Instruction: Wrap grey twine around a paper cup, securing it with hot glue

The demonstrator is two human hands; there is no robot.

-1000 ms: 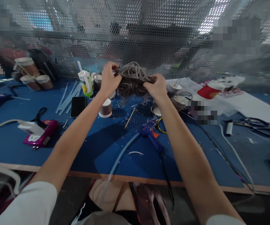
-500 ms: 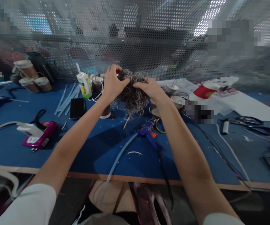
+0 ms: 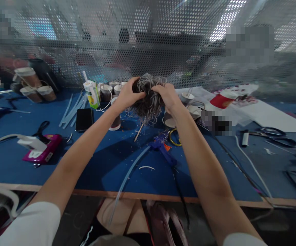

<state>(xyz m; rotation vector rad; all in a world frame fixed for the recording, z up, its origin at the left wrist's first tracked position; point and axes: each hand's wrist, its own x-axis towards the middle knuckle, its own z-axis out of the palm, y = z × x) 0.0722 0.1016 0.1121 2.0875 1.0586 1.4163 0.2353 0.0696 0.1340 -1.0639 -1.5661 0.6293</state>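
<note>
A tangled bundle of grey and dark yarn [image 3: 148, 106] is held up over the far middle of the table. My left hand [image 3: 129, 95] grips its left side, thumb pressed into the strands. On the other side my right hand [image 3: 167, 96] pinches the yarn, thumb pointing inward. Fingers behind the bundle are hidden. Below it, a thin wooden stick [image 3: 138, 132] slants down toward the table. A blue glue gun [image 3: 163, 148] lies nearer to me, a long clear glue stick [image 3: 129, 171] running from its back. Beside it rests a yellow ring-shaped roll [image 3: 174, 137].
Paper cups [image 3: 106, 91], a drink carton [image 3: 91, 94] and a black phone [image 3: 84, 119] stand or lie at left, by several glue sticks [image 3: 72, 111]. A purple power strip [image 3: 43, 150] is nearer. On the right are a red cup [image 3: 221, 99], scissors [image 3: 278, 135] and cables. A perforated metal screen [image 3: 137, 44] rises behind.
Both hands have turned the yarn bundle slightly, and my left hand has come down a little. My right thumb has shifted right along the strands.
</note>
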